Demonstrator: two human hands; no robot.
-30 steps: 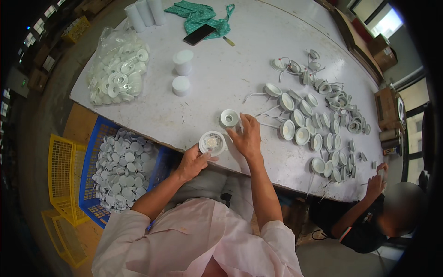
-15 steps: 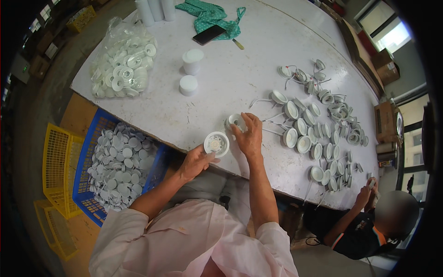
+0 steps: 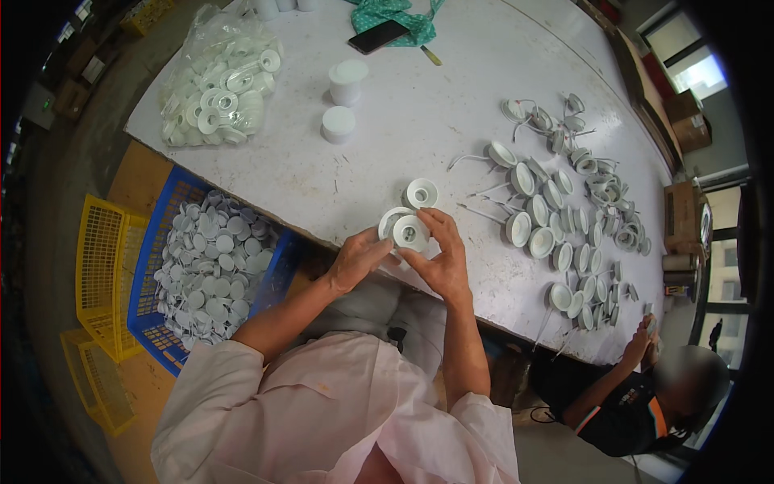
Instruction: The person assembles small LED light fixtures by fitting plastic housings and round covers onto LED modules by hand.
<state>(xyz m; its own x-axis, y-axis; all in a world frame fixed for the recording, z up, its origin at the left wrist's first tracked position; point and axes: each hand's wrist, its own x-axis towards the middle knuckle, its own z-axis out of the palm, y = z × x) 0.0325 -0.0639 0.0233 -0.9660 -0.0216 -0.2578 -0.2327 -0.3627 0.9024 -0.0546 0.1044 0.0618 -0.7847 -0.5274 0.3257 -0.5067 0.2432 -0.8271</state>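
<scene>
Near the front edge of the table, my left hand (image 3: 359, 256) is closed on a white round lamp housing (image 3: 388, 219). My right hand (image 3: 443, 260) pinches a smaller white ring-shaped insert (image 3: 411, 233) with a dark-spotted centre hole. The insert overlaps the housing and hides most of its inside; whether it is seated there I cannot tell. Just beyond my fingers a similar white insert (image 3: 422, 194) lies on the table. Farther off stand two stacks of white discs, one nearer (image 3: 339, 123) and one behind it (image 3: 348, 81).
Many wired lamp housings (image 3: 540, 211) spread over the right side. A clear bag of white rings (image 3: 216, 101) sits at far left. Left below the table, a blue basket (image 3: 143, 310) holds white discs. A phone (image 3: 377, 36) lies on green cloth (image 3: 419, 28). A co-worker (image 3: 617, 403) sits at right.
My right hand has lifted an insert from the table and brought it left over the lamp housing in my left hand. Another insert stays behind. The whole view has shifted slightly.
</scene>
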